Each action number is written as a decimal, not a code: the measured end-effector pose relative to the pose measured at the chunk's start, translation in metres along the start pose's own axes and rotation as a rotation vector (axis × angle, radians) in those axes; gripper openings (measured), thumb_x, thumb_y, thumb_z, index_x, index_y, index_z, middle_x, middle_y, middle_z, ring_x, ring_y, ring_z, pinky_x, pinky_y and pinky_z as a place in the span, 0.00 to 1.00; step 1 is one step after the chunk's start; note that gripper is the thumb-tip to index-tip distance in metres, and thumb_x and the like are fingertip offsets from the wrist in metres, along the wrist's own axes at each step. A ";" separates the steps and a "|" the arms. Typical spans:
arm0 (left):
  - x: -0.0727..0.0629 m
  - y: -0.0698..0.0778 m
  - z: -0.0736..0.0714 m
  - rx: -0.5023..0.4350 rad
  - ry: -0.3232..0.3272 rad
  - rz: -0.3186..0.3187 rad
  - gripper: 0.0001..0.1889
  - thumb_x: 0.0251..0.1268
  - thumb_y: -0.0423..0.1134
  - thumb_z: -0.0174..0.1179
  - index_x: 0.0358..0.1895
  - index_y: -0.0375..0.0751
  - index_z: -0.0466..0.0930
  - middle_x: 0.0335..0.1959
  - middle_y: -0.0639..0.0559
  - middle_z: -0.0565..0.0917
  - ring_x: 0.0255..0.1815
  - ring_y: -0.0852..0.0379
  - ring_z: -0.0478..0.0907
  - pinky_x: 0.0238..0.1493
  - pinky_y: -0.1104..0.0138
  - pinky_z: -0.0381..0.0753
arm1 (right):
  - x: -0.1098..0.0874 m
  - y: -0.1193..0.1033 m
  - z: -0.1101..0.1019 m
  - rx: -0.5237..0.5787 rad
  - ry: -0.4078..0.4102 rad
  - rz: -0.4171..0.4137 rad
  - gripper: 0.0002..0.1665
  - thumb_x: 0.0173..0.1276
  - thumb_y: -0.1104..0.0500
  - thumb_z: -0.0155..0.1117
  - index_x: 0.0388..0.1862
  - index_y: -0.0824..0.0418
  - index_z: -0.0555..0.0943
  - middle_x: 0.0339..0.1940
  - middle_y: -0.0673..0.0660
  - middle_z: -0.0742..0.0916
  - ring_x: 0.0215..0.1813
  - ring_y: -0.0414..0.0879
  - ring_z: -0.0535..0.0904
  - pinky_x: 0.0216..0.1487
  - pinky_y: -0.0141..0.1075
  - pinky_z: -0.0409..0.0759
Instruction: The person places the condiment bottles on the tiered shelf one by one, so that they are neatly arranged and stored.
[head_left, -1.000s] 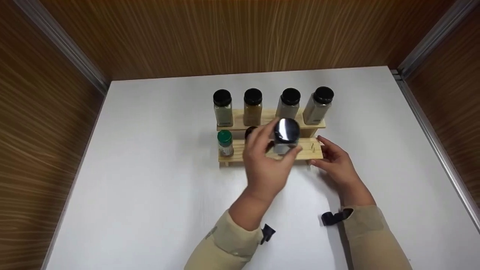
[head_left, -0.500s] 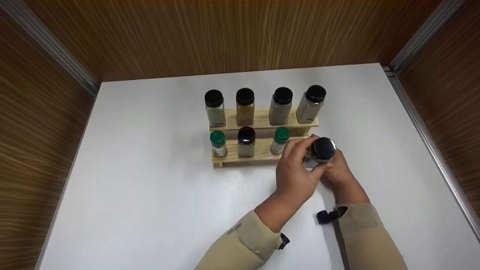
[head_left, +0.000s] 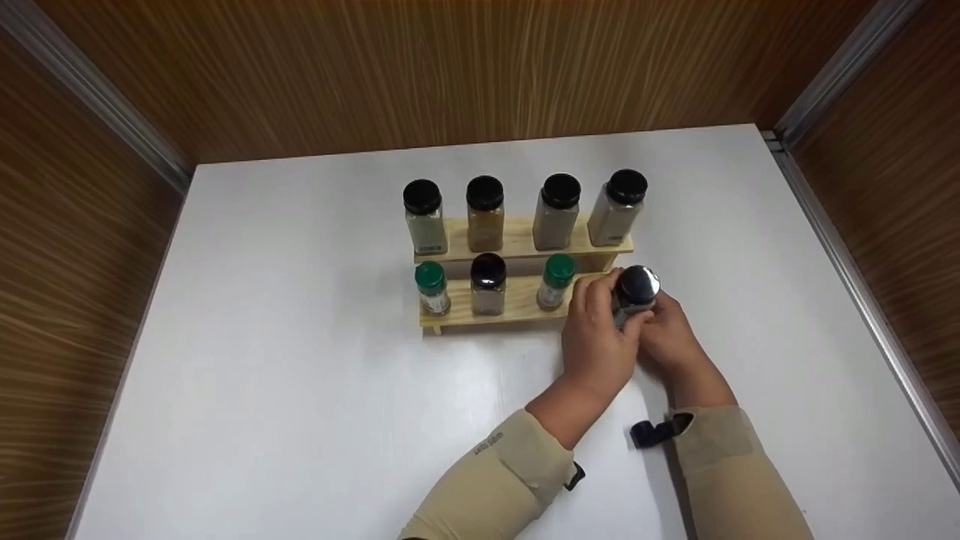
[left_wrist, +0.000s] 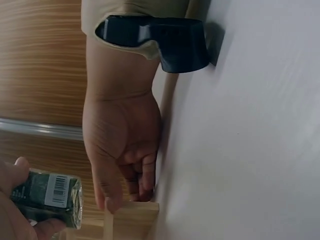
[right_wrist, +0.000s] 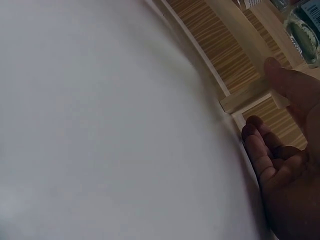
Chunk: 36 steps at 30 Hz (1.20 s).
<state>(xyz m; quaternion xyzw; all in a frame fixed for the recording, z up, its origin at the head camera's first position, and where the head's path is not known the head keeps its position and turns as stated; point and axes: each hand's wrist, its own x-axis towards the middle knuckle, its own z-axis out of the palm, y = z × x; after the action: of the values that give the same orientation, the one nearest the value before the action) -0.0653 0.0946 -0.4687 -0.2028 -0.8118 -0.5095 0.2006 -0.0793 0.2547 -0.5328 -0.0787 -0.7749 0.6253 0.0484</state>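
Observation:
My left hand (head_left: 600, 345) holds a square spice jar (head_left: 639, 285) with a shiny black lid, over the right end of the wooden two-tier spice rack (head_left: 517, 304). In the left wrist view the jar (left_wrist: 50, 200) shows a barcode label and dark green contents, its base apart from the rack. My right hand (head_left: 675, 341) grips the rack's right end at the lower shelf, partly hidden behind the left hand. Its thumb lies at the shelf's front edge in the right wrist view, the other fingers (right_wrist: 257, 150) curled low beside the rack's leg.
The upper shelf bears several tall black-lidded jars (head_left: 555, 221). On the lower shelf stand a green-capped jar (head_left: 433, 289), a black-lidded jar (head_left: 488, 285) and another green-capped jar (head_left: 556, 281). Wood-grain panels (head_left: 480, 75) enclose the white table (head_left: 300, 375).
My left hand has carried the black-lidded jar rightward from above the middle of the lower shelf to its right end, then slightly lower. The right hand stays at the rack's end.

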 end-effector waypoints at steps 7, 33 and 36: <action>-0.002 -0.010 0.005 0.069 -0.019 -0.033 0.30 0.68 0.38 0.75 0.66 0.32 0.72 0.58 0.42 0.75 0.60 0.50 0.79 0.60 0.65 0.81 | -0.002 0.000 0.006 0.018 -0.020 -0.009 0.38 0.59 0.80 0.71 0.70 0.79 0.74 0.63 0.68 0.84 0.56 0.37 0.79 0.56 0.27 0.78; -0.019 -0.002 -0.005 0.184 -0.178 -0.133 0.52 0.69 0.50 0.74 0.83 0.28 0.51 0.83 0.35 0.60 0.79 0.42 0.66 0.40 0.61 0.86 | 0.003 0.002 0.009 0.079 -0.024 -0.039 0.36 0.66 0.76 0.72 0.74 0.70 0.76 0.60 0.52 0.87 0.62 0.43 0.81 0.63 0.31 0.76; -0.029 0.000 -0.022 0.161 -0.246 -0.167 0.52 0.70 0.51 0.72 0.83 0.27 0.50 0.84 0.34 0.56 0.81 0.42 0.61 0.43 0.59 0.87 | 0.002 0.001 0.012 0.065 -0.017 -0.034 0.37 0.66 0.75 0.74 0.74 0.70 0.75 0.62 0.51 0.86 0.64 0.41 0.80 0.66 0.30 0.74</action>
<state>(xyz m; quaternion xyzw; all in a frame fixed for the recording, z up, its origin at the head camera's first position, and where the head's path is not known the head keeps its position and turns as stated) -0.0385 0.0717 -0.4750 -0.1786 -0.8825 -0.4289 0.0723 -0.0836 0.2434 -0.5360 -0.0589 -0.7557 0.6500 0.0550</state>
